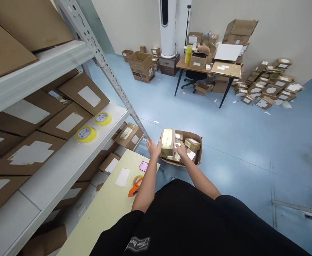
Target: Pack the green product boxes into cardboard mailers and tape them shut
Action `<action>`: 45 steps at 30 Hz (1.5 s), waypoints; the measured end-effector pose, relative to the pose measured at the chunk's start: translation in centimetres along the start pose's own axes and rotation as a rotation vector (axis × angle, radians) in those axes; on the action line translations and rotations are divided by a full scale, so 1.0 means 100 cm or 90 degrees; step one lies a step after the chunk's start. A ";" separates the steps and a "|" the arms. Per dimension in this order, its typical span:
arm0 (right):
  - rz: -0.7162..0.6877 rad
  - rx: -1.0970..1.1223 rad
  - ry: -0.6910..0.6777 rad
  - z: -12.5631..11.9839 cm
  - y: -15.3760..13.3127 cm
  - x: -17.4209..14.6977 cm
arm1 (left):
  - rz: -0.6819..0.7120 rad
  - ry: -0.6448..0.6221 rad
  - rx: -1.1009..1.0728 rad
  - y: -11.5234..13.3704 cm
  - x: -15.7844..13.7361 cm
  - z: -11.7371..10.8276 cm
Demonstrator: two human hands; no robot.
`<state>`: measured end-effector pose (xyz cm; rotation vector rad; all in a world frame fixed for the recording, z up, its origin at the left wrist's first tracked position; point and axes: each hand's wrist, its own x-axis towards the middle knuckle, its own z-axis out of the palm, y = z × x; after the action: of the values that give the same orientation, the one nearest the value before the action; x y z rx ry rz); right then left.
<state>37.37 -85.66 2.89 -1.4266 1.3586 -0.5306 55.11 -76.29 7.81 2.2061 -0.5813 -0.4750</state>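
A brown cardboard box (168, 143) with yellowish tape along its top stands at the left end of a larger open carton (200, 151). My left hand (153, 148) is at this box's left side, its fingers spread and its thumb close to the cardboard. Across from it, my right hand (181, 150) reaches over the carton's contents, fingers stretched toward a white-labelled package; whether they touch it I cannot tell. A smaller taped box (192, 144) lies in the carton's right part. The undersides of the boxes are hidden.
A pale yellow table (110, 199) at my left bears a phone (143, 166), white paper (123, 177) and an orange tape dispenser (135, 187). Beside it rises a metal shelf (73, 160) with boxes and two tape rolls. A desk (181, 64) and piled boxes (270, 89) stand farther back.
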 end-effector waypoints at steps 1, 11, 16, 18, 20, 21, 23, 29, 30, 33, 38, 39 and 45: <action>0.031 -0.023 -0.008 0.002 -0.001 0.004 | 0.009 0.020 0.011 0.000 0.003 -0.008; -0.064 0.041 -0.147 0.031 -0.029 0.007 | 0.020 0.062 -0.086 -0.035 -0.011 -0.059; -0.199 0.048 -0.218 0.069 -0.062 -0.022 | 0.036 0.112 -0.141 -0.067 -0.037 -0.094; -0.251 0.059 -0.260 0.087 -0.073 -0.045 | 0.052 0.136 -0.161 -0.082 -0.051 -0.113; -0.294 0.054 -0.295 0.107 -0.082 -0.072 | 0.049 0.161 -0.178 -0.099 -0.067 -0.135; -0.314 0.042 -0.311 0.117 -0.085 -0.086 | 0.043 0.175 -0.185 -0.109 -0.076 -0.147; -0.351 0.009 -0.345 0.136 -0.091 -0.117 | 0.024 0.205 -0.197 -0.129 -0.096 -0.174; -0.421 -0.033 -0.444 0.193 -0.099 -0.212 | -0.034 0.291 -0.247 -0.193 -0.167 -0.263; -0.438 -0.036 -0.457 0.203 -0.098 -0.228 | -0.041 0.301 -0.260 -0.204 -0.179 -0.275; -0.488 -0.043 -0.496 0.229 -0.096 -0.272 | -0.058 0.325 -0.297 -0.234 -0.210 -0.305; -0.584 -0.105 -0.527 0.252 -0.087 -0.316 | -0.084 0.360 -0.313 -0.274 -0.250 -0.323; -0.608 -0.126 -0.527 0.253 -0.083 -0.317 | -0.094 0.365 -0.314 -0.280 -0.258 -0.323; -0.656 -0.275 -0.518 0.247 -0.047 -0.281 | -0.165 0.386 -0.307 -0.296 -0.298 -0.296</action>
<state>53.43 -51.86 7.50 -2.3256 0.0049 -0.2103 52.95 -24.94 7.61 1.8231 0.1379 -0.0439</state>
